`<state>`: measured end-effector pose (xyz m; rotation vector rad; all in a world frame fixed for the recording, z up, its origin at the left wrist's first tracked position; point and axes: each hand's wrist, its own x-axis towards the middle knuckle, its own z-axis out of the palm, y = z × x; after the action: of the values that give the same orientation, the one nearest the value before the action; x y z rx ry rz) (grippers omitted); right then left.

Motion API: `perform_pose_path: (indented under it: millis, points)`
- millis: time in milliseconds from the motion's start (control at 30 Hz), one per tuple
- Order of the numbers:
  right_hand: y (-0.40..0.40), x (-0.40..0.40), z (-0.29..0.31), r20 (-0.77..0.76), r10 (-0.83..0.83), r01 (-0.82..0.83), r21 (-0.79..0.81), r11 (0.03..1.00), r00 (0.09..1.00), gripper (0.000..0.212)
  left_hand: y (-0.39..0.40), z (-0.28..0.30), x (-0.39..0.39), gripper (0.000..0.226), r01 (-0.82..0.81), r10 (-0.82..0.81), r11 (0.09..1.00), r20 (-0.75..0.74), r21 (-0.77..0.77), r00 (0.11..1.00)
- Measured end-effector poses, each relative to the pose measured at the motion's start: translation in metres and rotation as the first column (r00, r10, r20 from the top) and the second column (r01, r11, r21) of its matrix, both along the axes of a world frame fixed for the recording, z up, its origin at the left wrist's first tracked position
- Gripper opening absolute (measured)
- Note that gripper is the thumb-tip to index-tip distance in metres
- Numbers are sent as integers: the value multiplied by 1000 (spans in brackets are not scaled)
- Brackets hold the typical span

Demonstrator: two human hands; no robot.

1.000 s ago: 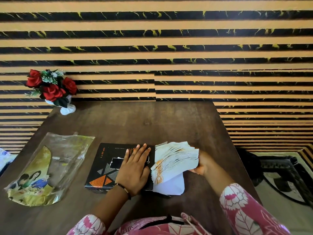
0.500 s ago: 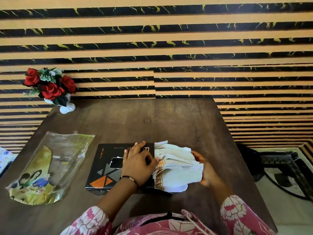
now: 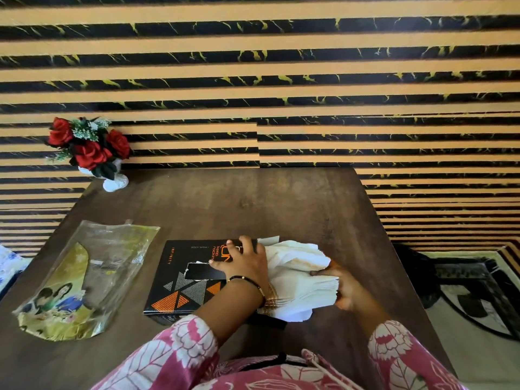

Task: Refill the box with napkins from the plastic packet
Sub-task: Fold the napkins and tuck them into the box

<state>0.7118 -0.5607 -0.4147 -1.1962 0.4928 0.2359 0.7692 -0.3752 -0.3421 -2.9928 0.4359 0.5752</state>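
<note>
The hands split the work: the left hand (image 3: 243, 264) lies flat-fingered on the black box (image 3: 194, 277) to steady it on the surface (image 3: 253, 204), while the right hand (image 3: 342, 288) grips the napkins (image 3: 298, 280) at its right end, apparently feeding them in, the plastic packet (image 3: 84, 280) lying aside.

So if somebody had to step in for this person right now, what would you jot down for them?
Left hand: rests on the black box, steadying it.
Right hand: its fingers grip the stack of napkins at the box's right end.
Plastic packet: lies flat on the table left of the box and looks emptied.
Done: napkins are out of the packet.
Left: slide the stack into the box; how far it is in cannot be seen.
</note>
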Motion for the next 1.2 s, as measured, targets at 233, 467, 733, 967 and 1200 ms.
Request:
perform_pose_path:
  millis: [233,467,733,967,1200]
  points:
    - [-4,-2,-3,-28,3,-3,17,1000,1000,45,3,3,4,68,58,-43,994,-154,97,987]
    - [-2,0,0,-72,1,-2,-7,1000,997,47,-8,1,-6,70,128,-96,936,-112,327,989]
    - [5,-4,0,-78,-51,44,-88,995,996,30,35,8,10,44,126,-94,954,130,-272,987]
    - [27,-11,-7,-40,-5,-5,-238,971,999,55,66,-39,11,75,135,-65,948,237,-289,969]
    - [23,-15,-4,-116,135,-160,-234,959,984,64,65,-43,13,75,127,-46,946,263,-298,964]
